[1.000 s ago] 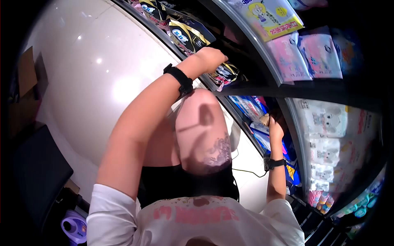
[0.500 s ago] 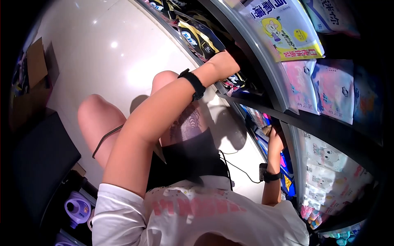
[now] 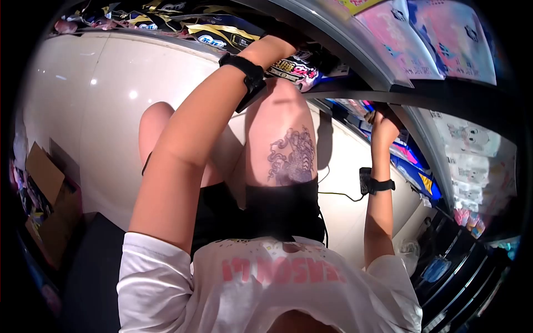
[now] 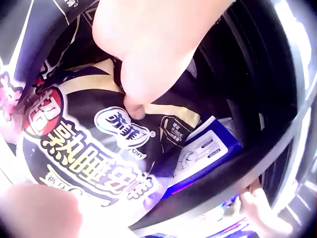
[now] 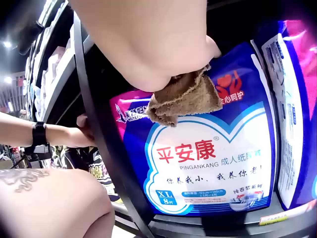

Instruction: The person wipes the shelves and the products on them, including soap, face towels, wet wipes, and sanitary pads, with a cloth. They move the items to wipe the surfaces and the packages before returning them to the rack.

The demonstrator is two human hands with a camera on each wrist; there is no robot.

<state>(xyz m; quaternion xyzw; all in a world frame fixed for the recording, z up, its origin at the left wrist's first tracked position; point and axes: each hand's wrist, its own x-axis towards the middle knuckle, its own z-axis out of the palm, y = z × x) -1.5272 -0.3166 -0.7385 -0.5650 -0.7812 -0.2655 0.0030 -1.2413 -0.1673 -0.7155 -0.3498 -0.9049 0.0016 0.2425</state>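
Note:
In the left wrist view my left hand [image 4: 153, 49] grips the top of a black and gold Sofy sanitary pad pack [image 4: 84, 106], thumb on its front and the other fingers hidden. Beside that pack is a blue and white package [image 4: 203, 151]. My right hand [image 5: 148, 44] holds a folded brown cloth [image 5: 190, 99], seen in the right wrist view. The cloth lies against the upper front of a blue adult diaper pack [image 5: 208, 163], which stands upright on the shelf. Both hands [image 3: 383, 130] reach into the low shelf in the head view.
A dark upright divider [image 5: 96, 129] separates the two shelf sections. Pink and white packs [image 3: 388, 41] fill the shelf above. More black packs [image 3: 214, 36] line the lower shelf at left. An opened cardboard box [image 3: 47, 177] stands on the floor. A thin cable [image 3: 344, 194] hangs near my right wrist.
The head view has turned, and more of the black pack's front shows below my left hand. My right hand keeps the cloth at the blue packs.

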